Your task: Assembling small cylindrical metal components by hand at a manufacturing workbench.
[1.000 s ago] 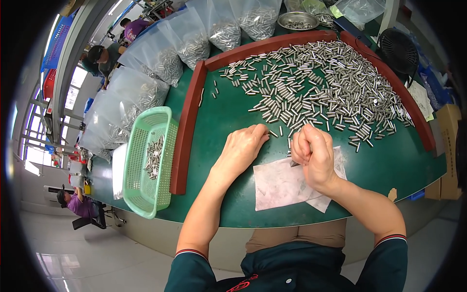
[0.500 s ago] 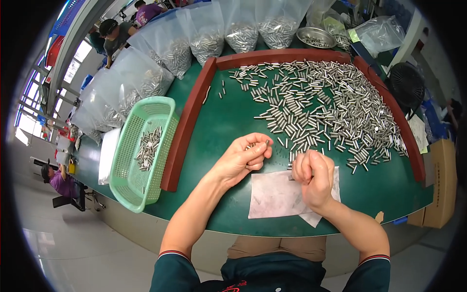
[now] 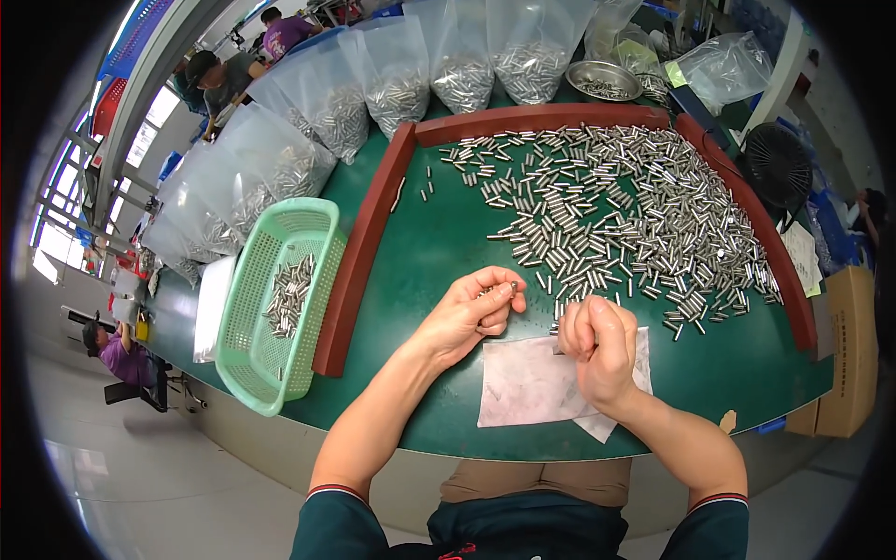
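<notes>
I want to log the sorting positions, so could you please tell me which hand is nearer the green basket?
Left. The left hand is nearer the green basket; the right hand is farther right, over the white cloth.

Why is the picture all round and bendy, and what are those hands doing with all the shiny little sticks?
The picture comes from a small camera worn on a person's head, looking down at their own two hands. Its wide lens bends straight edges, so everything looks round.

The hands are bare, no machine here. The left hand pinches a small metal pin between its fingers. The right hand is curled into a loose fist over a white cloth; it seems to grip some pins, but I can't see clearly.

They work at a green table with a red-brown rim. A big heap of shiny metal pins lies spread on it. To the left stands a green plastic basket with some pins inside. At the back stand clear bags full of more pins, and a metal bowl. Other people work farther away.
</notes>
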The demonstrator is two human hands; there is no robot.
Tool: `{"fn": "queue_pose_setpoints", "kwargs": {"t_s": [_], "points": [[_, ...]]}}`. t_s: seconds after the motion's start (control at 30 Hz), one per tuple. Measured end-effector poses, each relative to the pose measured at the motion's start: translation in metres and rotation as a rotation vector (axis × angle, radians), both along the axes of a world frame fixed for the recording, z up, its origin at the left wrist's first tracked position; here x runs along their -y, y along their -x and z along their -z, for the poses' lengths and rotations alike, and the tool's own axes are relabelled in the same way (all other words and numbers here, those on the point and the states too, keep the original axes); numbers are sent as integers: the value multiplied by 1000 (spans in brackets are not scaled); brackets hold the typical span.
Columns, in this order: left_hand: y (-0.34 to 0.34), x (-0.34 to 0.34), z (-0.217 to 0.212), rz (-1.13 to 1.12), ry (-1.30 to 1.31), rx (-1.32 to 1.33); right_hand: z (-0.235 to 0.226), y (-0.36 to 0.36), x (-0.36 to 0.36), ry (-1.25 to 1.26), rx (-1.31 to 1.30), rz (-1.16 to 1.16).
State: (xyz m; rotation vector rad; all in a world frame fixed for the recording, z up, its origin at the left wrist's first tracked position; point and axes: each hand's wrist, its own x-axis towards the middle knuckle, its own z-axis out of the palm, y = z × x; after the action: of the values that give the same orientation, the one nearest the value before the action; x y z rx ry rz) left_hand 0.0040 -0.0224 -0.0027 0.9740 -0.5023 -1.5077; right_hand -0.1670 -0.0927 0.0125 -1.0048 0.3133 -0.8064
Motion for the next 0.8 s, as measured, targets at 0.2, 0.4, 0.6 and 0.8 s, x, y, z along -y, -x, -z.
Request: {"fn": "queue_pose_setpoints", "kwargs": {"t_s": [0.2, 0.4, 0.6, 0.8], "points": [[2, 0, -2, -5, -13, 12, 2, 0, 0, 26, -1, 7], [2, -2, -4, -22, -1, 6, 0, -1, 0, -65, 11, -9], [21, -10, -23, 56, 67, 743, 2, -2, 2, -34, 6, 7], [51, -20, -19, 245, 128, 1503, -3, 2, 9, -110, 125, 42]]}}
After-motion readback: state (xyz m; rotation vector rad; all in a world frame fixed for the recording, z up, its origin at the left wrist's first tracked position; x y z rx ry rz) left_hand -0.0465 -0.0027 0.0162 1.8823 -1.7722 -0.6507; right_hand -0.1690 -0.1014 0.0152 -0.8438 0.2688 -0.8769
